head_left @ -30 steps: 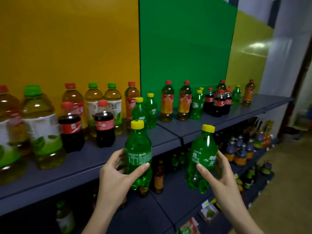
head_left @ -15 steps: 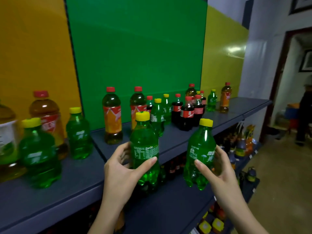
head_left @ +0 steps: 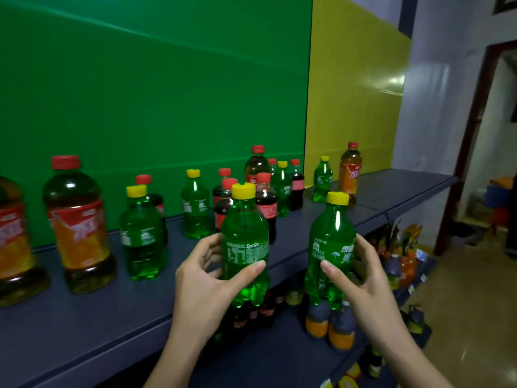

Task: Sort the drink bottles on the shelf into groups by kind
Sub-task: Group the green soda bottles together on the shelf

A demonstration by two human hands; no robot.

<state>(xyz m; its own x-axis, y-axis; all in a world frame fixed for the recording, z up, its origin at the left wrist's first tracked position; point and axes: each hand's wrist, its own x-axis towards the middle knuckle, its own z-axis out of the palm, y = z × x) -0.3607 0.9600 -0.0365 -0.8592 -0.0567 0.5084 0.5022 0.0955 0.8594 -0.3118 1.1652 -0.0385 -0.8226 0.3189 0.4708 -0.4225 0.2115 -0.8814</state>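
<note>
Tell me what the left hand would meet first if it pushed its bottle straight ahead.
Probably the dark cola bottles standing just behind the green bottle that the left hand holds; depth is unclear.

We take this for a small shop. A long dark-blue shelf (head_left: 405,189) carries rows of soft-drink and tea bottles (head_left: 78,228) standing in loose clusters, and a lower shelf (head_left: 279,357) beneath its front edge is crowded with more bottled drinks (head_left: 341,331). A green panel (head_left: 154,79) and a yellow panel (head_left: 349,93) back the shelf like display boards, and past its right end a doorway (head_left: 503,135) opens in the wall.
</note>
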